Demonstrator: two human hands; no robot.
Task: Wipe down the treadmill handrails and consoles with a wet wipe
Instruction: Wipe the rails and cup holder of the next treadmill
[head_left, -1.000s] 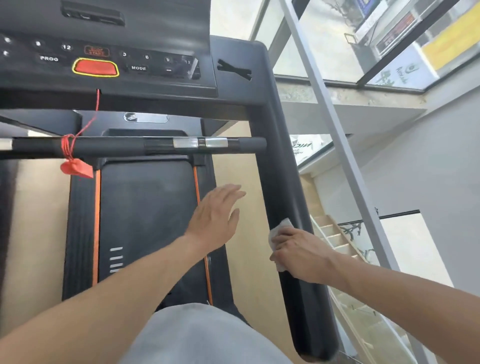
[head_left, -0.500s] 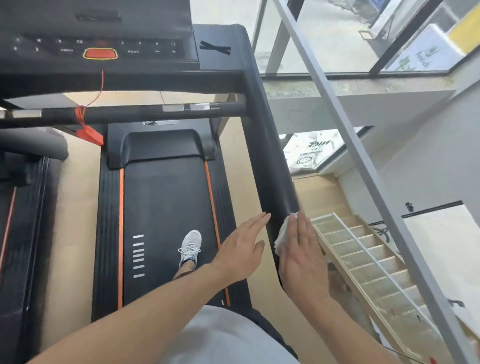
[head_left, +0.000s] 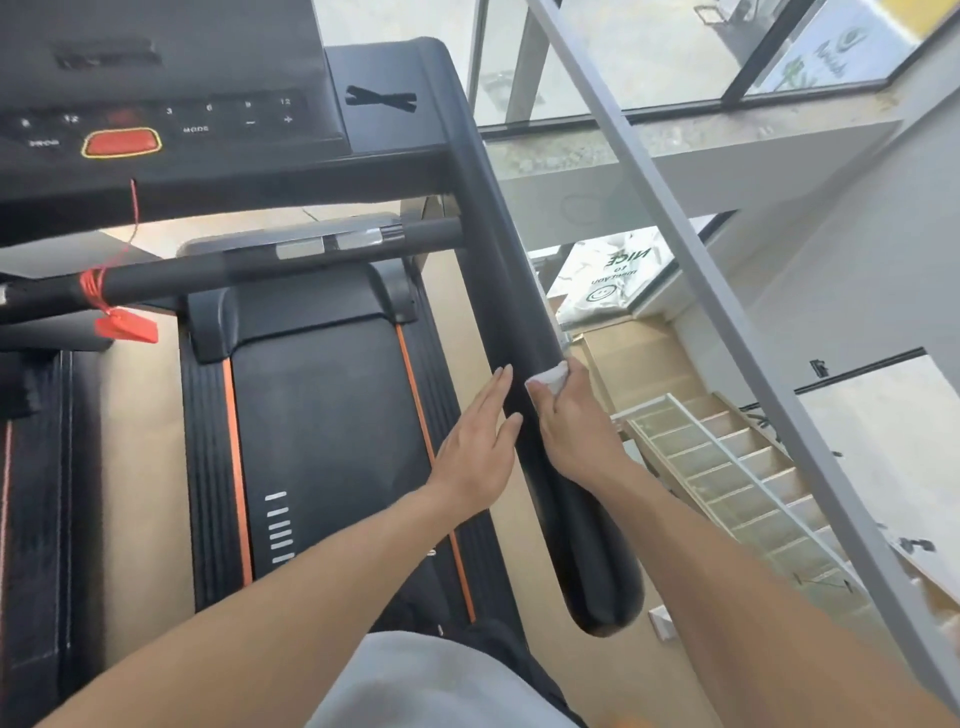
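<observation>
Wet wipe (head_left: 549, 380) lies bunched under the right hand (head_left: 576, 431), whose grip curls round it against the right handrail (head_left: 511, 291). The left hand (head_left: 475, 457) hovers beside the rail, fingers straight. Beyond: crossbar (head_left: 249, 270), then console (head_left: 171, 119).

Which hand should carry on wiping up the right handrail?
Right. The right hand already presses the wet wipe on the right handrail; the left hand holds nothing.
</observation>
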